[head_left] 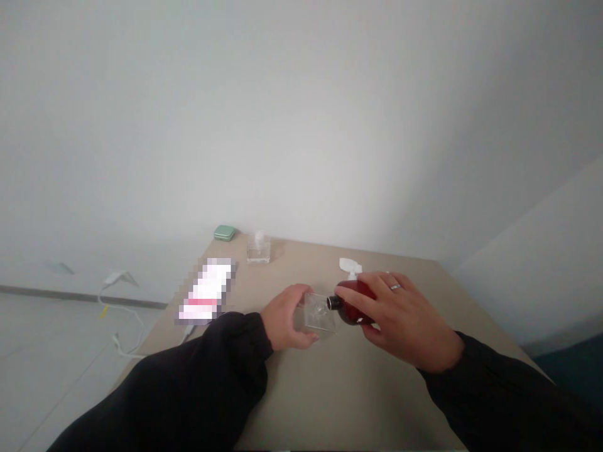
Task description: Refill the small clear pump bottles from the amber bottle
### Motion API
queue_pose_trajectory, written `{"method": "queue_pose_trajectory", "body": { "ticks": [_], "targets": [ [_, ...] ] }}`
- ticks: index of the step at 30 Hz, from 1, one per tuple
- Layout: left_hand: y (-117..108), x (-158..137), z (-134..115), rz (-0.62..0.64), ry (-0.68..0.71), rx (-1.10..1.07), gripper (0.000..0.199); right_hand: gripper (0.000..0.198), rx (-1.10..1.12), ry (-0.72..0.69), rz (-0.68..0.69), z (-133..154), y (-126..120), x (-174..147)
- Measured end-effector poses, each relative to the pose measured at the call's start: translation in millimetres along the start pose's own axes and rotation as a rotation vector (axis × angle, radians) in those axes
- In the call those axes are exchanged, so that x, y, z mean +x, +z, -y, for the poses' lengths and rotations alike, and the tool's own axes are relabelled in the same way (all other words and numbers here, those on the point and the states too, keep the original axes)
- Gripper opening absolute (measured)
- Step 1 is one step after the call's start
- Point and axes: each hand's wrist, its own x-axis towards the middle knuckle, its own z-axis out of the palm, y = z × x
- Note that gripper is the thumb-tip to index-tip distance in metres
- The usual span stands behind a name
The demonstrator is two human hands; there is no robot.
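Note:
A square clear glass bottle (320, 316) is held by my left hand (288, 319), fingers and thumb closed around its sides. My right hand (400, 320) grips a dark red-brown bottle (354, 302) that is tipped over to the left. Its open black neck (333, 303) lies at the top of the glass bottle, close to the small opening there; whether they touch, I cannot tell. Any liquid passing between them is too faint to make out. Just behind the brown bottle, a white pump head (351, 267) shows, its lower part hidden.
On the table (348, 395), a second square glass bottle (259, 250) with a white top stands near the wall. Left of it are a small green case (224, 233) and a phone (207, 292) with a lit, blurred screen. White cables (123, 309) hang beyond the left edge.

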Motion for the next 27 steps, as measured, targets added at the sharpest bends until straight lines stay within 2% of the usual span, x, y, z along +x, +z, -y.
{"method": "queue_pose_trajectory", "body": {
  "ticks": [27],
  "targets": [
    [1.5,-0.3,4.2,-0.011,0.010,-0.002,0.068,0.054,-0.086,-0.036,-0.007,2.8,-4.9,3.2]
  ]
}}
